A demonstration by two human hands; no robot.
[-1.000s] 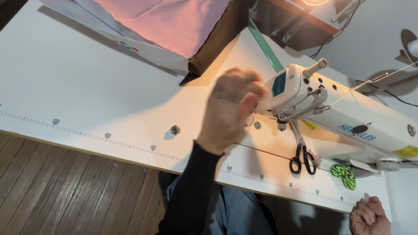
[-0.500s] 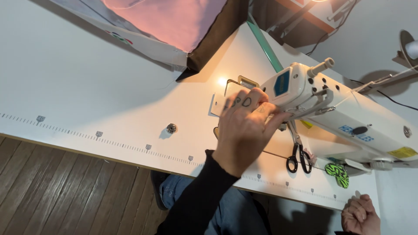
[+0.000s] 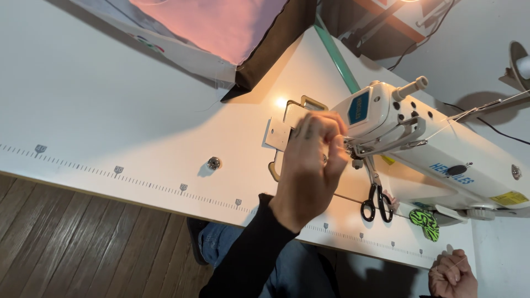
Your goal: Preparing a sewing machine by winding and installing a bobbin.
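Observation:
My left hand (image 3: pixel 312 165), in a black sleeve, is raised at the needle end of a white sewing machine (image 3: pixel 441 149). Its fingertips are pinched together right beside the needle bar, apparently on a thin thread that runs off to the right. The needle itself is hidden behind the fingers. My right hand (image 3: pixel 452 275) rests low at the table's near right corner, curled into a fist with a fine thread across it. Black-handled scissors (image 3: pixel 376 201) hang from the machine just right of my left hand.
The machine sits in a white table (image 3: pixel 110 110) with ruler marks along its front edge and a small metal knob (image 3: pixel 213 163). Pink fabric (image 3: pixel 221 22) and dark fabric (image 3: pixel 270 44) lie at the back. A green-and-black patterned piece (image 3: pixel 424 223) lies under the machine; a thread spool (image 3: pixel 521 63) stands far right.
My left hand has moved in closer to the needle bar and its fingers have pinched tighter. My right hand stays curled at the lower right.

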